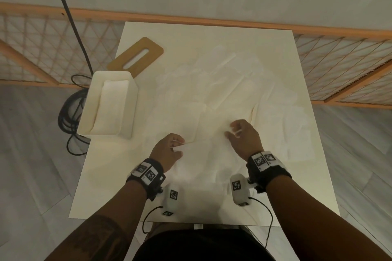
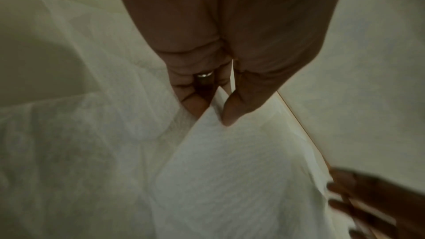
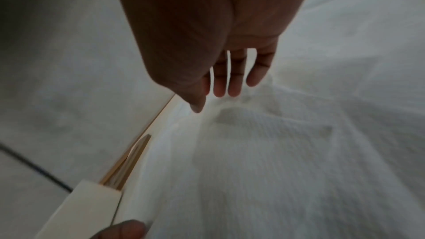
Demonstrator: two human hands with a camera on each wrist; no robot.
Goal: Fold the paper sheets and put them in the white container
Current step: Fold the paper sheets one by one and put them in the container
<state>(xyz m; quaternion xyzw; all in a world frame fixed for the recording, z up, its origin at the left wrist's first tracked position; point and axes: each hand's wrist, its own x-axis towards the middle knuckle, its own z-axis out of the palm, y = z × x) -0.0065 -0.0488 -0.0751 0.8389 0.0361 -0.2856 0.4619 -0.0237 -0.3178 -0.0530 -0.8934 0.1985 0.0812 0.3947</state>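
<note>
Several white paper sheets (image 1: 212, 95) lie spread and overlapping across the white table (image 1: 101, 186). My left hand (image 1: 172, 147) pinches the corner of the nearest sheet (image 1: 201, 154) between thumb and fingers (image 2: 227, 112); that sheet (image 2: 230, 170) lifts off the table there. My right hand (image 1: 235, 132) hovers at the sheet's far right side, its fingers (image 3: 234, 86) fairly straight, tips touching the raised paper (image 3: 264, 152). The white container (image 1: 108, 104) stands at the table's left edge with folded paper inside.
A brown wooden lid (image 1: 135, 57) with a slot lies behind the container. A black cable (image 1: 70, 112) coils on the floor to the left. An orange wooden lattice railing (image 1: 339, 65) runs behind the table. The table's near edge is at my waist.
</note>
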